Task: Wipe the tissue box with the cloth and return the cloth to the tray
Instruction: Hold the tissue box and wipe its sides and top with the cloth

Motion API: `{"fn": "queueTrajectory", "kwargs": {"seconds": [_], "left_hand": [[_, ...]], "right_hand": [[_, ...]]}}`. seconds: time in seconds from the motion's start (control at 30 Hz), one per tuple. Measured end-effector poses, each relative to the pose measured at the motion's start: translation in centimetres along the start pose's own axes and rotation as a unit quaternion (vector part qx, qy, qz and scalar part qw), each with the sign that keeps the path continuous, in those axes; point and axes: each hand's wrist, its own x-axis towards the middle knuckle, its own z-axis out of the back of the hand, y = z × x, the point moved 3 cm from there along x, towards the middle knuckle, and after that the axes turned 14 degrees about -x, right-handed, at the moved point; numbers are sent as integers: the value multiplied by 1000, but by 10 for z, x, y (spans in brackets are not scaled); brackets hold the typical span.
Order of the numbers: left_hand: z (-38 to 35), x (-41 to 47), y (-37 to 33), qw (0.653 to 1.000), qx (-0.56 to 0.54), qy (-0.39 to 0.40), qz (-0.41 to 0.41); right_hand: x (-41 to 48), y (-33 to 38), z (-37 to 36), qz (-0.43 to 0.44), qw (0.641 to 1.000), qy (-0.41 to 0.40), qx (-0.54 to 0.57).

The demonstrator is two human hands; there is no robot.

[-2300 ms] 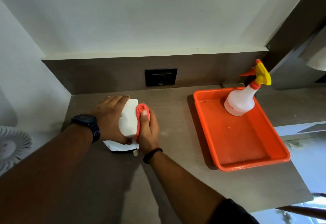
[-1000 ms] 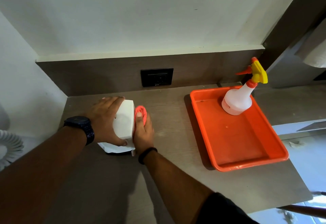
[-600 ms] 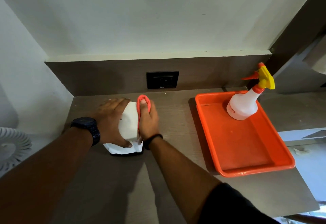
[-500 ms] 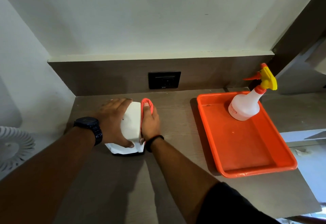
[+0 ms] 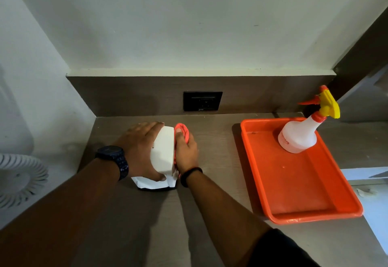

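Note:
A white tissue box (image 5: 163,151) stands on the grey-brown counter, with a tissue sticking out at its near end. My left hand (image 5: 138,151) lies flat over the box's left side and holds it steady. My right hand (image 5: 185,153) presses a folded orange-red cloth (image 5: 183,130) against the box's right side; most of the cloth is hidden under the palm. The orange tray (image 5: 302,214) lies to the right, apart from both hands.
A white spray bottle (image 5: 298,136) with a yellow and orange trigger stands in the tray's far corner. A black wall socket (image 5: 202,101) sits in the dark backsplash behind the box. A white fan grille (image 5: 16,178) is at the left edge.
My right hand slid the cloth back and forth along the box's right side, ending near the far end. My left hand stayed on the box. The camera shifted slightly.

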Motion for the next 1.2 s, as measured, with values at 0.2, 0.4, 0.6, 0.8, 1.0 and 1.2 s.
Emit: {"fn": "queueTrajectory", "kwargs": {"seconds": [0.2, 0.4, 0.6, 0.8, 1.0, 1.2], "left_hand": [[-3, 1, -6, 999, -21, -25, 1], [1, -23, 17, 969, -226, -22, 95], [1, -35, 26, 920, -380, -37, 94], [7, -37, 13, 921, -384, -28, 52], [10, -37, 9, 936, -340, -14, 91], [6, -36, 8, 942, -315, -34, 111]], "right_hand": [[-21, -25, 15, -105, 994, -8, 27], [-33, 40, 31, 15, 992, -35, 122], [-38, 80, 0, 325, 857, 27, -398], [-49, 66, -9, 393, 764, 25, -511], [-57, 50, 12, 453, 732, 37, -507], [-37, 62, 8, 378, 772, 48, -508]]}}
